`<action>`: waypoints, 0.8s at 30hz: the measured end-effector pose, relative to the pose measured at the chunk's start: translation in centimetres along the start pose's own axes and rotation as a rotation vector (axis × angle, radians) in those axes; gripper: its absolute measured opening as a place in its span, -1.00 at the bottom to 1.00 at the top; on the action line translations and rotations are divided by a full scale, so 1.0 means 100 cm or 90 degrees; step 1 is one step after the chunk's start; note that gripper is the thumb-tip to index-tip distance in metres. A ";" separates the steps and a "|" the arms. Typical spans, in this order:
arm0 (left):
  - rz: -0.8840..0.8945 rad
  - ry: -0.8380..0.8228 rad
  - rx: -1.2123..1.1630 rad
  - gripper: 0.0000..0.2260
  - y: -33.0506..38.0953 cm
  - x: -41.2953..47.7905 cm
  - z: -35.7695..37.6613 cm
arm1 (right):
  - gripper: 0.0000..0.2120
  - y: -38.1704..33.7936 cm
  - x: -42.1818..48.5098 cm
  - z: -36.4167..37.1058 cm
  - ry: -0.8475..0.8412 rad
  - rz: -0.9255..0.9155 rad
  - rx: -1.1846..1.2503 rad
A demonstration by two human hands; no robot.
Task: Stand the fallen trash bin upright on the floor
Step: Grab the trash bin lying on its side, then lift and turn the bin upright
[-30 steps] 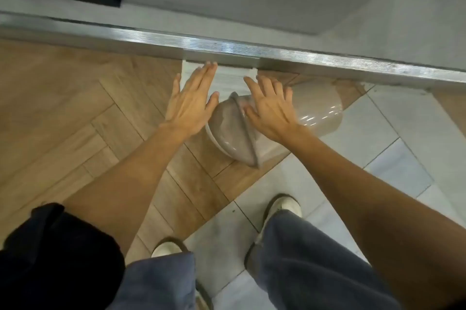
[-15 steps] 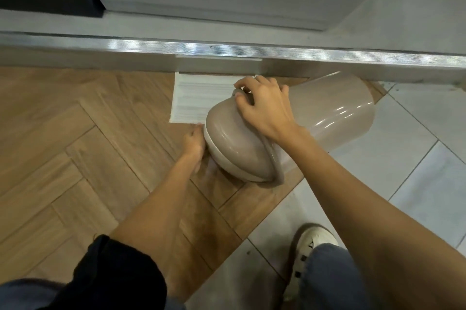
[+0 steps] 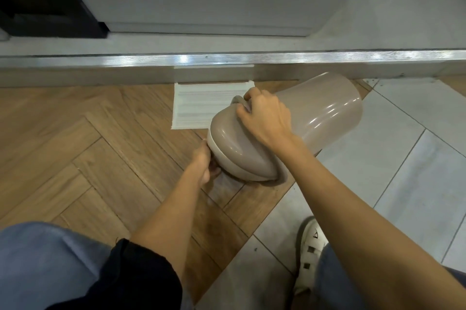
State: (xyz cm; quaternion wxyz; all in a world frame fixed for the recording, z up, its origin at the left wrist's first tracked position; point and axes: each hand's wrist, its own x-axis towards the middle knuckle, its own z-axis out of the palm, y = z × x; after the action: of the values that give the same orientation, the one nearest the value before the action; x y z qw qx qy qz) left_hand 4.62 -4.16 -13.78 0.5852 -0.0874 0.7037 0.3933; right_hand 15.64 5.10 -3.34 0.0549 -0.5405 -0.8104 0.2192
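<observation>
The beige trash bin (image 3: 327, 110) lies tilted on the floor (image 3: 75, 133), its domed lid (image 3: 234, 143) turned toward the person and raised off the boards, its base end pointing away to the right near the metal threshold strip (image 3: 277, 59). It straddles the seam where the herringbone wood meets the pale tiles (image 3: 416, 171). The right hand (image 3: 264, 115) is clamped over the top of the bin where lid meets body, fingers curled around the upper rim. The left hand (image 3: 205, 163) is tucked under the lid's lower edge, touching it; its fingers are mostly hidden, so whether it actually grips cannot be told. Just beyond the lid, a white slatted vent (image 3: 201, 108) lies flat against the threshold. At the lower right, a white shoe (image 3: 309, 256) stands on the tiles, and blue trousers (image 3: 50, 267) fill the lower left corner.
</observation>
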 end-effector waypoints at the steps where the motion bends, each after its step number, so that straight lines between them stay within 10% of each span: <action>1: -0.008 -0.004 -0.008 -0.66 -0.002 -0.003 0.001 | -0.70 -0.001 -0.001 -0.001 -0.012 -0.007 0.006; 24: 0.059 -0.175 -0.015 -0.55 0.066 -0.080 0.005 | -0.75 0.044 0.004 -0.120 0.095 0.207 0.631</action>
State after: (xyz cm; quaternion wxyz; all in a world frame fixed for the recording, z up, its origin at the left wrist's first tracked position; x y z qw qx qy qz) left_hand 3.56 -2.09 -3.70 0.6561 -0.0066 0.6155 0.4365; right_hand 23.12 10.47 5.58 0.3269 -0.5827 -0.5093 0.5424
